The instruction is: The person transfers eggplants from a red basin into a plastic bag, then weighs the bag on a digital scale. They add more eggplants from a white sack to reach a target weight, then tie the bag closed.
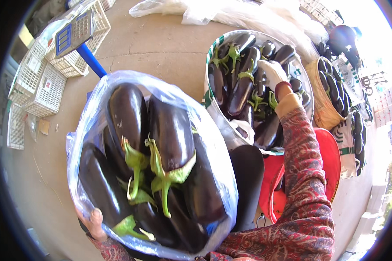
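Observation:
A clear bluish plastic bag (212, 130) stands open-mouthed in front of me, filled with large dark purple eggplants (173, 133) with green calyxes and stems. At the bag's lower left rim is my bare left hand (96, 223), thumb over the plastic and its other fingers mostly hidden. My right hand (272, 73), in a white glove, reaches into a wide white-and-green woven sack (220, 125) at the upper right. More eggplants (238, 94) fill that sack. The gloved fingertips are down among them, so I cannot tell whether they grip one. White wrapping (245, 127) lies near the sack's front edge.
A digital scale's display (63, 40) on a blue post (91, 60) rises behind the bag. White plastic crates (44, 91) stand left. A tan sack (323, 104) holds eggplants at right. Plastic sheeting (264, 19) lies behind. A red object (330, 156) sits beneath my right arm, beside my knee (248, 176).

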Tool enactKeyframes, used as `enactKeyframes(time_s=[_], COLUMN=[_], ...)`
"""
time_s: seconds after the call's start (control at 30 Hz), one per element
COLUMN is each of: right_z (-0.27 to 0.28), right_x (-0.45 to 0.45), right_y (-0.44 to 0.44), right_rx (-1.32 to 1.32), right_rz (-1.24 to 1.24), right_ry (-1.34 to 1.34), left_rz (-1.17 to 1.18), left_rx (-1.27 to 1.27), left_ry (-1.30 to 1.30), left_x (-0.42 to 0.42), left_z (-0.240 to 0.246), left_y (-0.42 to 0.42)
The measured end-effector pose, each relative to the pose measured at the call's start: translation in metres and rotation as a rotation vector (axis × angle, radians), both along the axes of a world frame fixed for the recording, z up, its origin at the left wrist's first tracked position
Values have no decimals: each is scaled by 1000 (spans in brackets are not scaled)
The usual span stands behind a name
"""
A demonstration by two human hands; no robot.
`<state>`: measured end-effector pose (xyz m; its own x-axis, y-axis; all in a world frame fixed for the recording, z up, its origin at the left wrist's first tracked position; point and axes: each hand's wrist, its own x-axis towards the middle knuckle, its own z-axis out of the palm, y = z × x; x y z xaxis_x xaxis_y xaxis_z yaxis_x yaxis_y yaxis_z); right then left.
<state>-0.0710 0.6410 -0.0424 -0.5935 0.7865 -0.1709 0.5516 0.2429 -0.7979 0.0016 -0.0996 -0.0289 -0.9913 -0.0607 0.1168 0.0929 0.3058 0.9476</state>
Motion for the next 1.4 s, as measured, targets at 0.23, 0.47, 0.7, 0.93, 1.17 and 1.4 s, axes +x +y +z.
enactKeyframes(time_s=[0.23, 0.47, 0.7, 0.93, 1.17, 1.4], right_z=[-47, -2, 132, 228, 248, 203], right_x=[-50, 23, 108, 148, 175, 183], right_y=[21, -8, 48, -174, -315, -365], right_rx=[106, 353, -130, 874, 1107, 395], right_rz=[-33, 278, 299, 791, 1421, 1672], right_ry=[-180, 482, 965, 561, 546, 811], left_rz=[-84, -99, -156, -828, -844, -810], left_rx=[-79, -56, 93, -209, -730, -649], left_ry=[-77, -32, 220, 651, 730, 824], left_x=[-7, -8, -6, 86, 108, 118], left_z=[44, 63, 95, 124, 83, 73], left_y=[74, 79, 92, 100, 100, 95])
